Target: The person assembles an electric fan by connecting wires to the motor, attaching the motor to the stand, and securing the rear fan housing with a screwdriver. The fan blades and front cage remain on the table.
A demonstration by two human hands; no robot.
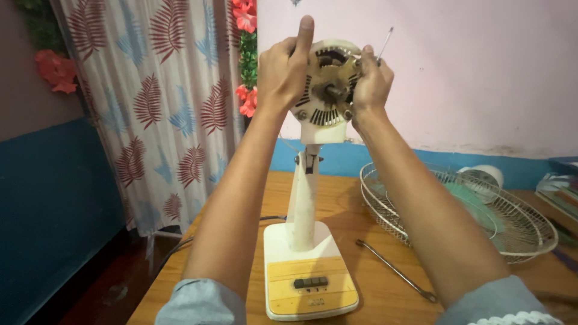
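Left fingers: the left hand (283,69) wraps the left rim of the fan motor head (328,84), fingers curled shut on the housing, thumb pointing straight up.
Right fingers: the right hand (372,84) pinches a thin metal tool (385,42) against the right rim; whether the tip sits in a screw cannot be told.
Motor head: upper centre of the frame, bare of blade and guard, vented face and central shaft showing.
Handling: probably rigid and fairly heavy for its size. The rim looks like the safe hold, and the vent ribs look thin and breakable.
Stand: white neck and base (310,283), lower centre, on the wooden table (367,198); top-heavy, so likely to tip if pushed.
Nearby: wire fan guard (524,235) at right and a loose metal rod (394,269) beside the base.
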